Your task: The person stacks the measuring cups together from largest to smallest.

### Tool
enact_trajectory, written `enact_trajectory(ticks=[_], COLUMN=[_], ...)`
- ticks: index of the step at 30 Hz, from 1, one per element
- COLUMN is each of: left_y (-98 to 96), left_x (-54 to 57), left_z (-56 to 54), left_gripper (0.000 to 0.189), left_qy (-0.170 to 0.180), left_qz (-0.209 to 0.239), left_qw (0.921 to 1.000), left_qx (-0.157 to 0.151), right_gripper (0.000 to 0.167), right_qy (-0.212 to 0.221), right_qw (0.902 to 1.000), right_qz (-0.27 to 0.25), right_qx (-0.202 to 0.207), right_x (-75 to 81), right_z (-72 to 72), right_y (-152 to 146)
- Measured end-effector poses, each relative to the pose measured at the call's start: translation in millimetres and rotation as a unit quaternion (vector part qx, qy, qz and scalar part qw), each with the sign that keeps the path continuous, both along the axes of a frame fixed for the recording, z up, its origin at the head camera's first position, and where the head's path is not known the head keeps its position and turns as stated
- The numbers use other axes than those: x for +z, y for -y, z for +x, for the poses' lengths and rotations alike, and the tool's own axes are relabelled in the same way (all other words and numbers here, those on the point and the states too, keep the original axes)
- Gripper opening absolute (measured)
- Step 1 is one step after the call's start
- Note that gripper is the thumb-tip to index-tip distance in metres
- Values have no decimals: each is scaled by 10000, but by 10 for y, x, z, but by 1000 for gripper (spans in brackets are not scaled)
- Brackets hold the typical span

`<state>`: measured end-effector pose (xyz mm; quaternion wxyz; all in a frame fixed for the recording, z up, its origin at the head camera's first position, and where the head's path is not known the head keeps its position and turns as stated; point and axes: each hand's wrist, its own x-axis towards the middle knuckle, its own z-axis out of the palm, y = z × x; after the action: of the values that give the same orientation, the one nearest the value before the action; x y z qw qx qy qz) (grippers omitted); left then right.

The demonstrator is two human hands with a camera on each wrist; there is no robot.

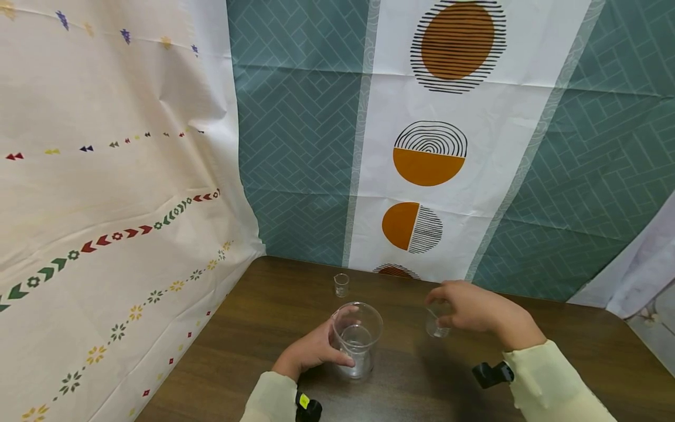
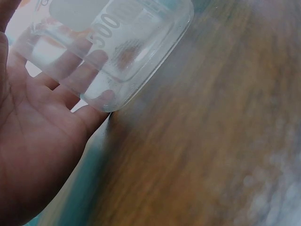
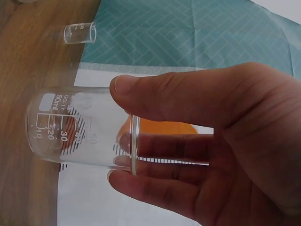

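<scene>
My left hand point(image 1: 316, 349) grips a large clear beaker point(image 1: 373, 331), thumb on the near side and fingers round the far side. A smaller glass vessel point(image 1: 357, 340) shows inside it. In the left wrist view, "500" is printed on the large beaker point(image 2: 136, 28). To the right, my right hand point(image 1: 474, 308) holds a 50 ml beaker point(image 3: 70, 125) near its rim, thumb opposite the fingers. That beaker looks empty; whether its base touches the table cannot be told. A tiny beaker point(image 1: 341, 286) stands apart behind the large one, touched by neither hand.
The brown wooden table point(image 1: 237, 334) reaches back to a teal and white patterned cloth point(image 1: 306, 146). A cream cloth point(image 1: 105, 223) with coloured motifs hangs along the left edge. Dark wrist devices point(image 1: 493, 374) sit at both cuffs.
</scene>
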<state>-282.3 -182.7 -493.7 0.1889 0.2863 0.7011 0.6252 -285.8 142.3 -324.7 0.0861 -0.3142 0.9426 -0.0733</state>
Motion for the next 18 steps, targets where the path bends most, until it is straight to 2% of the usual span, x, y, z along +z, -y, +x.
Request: enact_trajectory(ticks=[11,18], left_y=[-5,-1], left_x=[-5,-9], left_z=[8,-4], left_gripper=[94,95], left_qy=[21,-26], left_qz=[0,-27], left_qw=[10000,10000], left_qx=[36,16], right_gripper=[36,36], right_qy=[96,-106], right_qw=[9999,9995], right_qz=[-34,-46], right_qx=[75,285], right_x=[65,110], right_z=[30,34], right_y=[106,172])
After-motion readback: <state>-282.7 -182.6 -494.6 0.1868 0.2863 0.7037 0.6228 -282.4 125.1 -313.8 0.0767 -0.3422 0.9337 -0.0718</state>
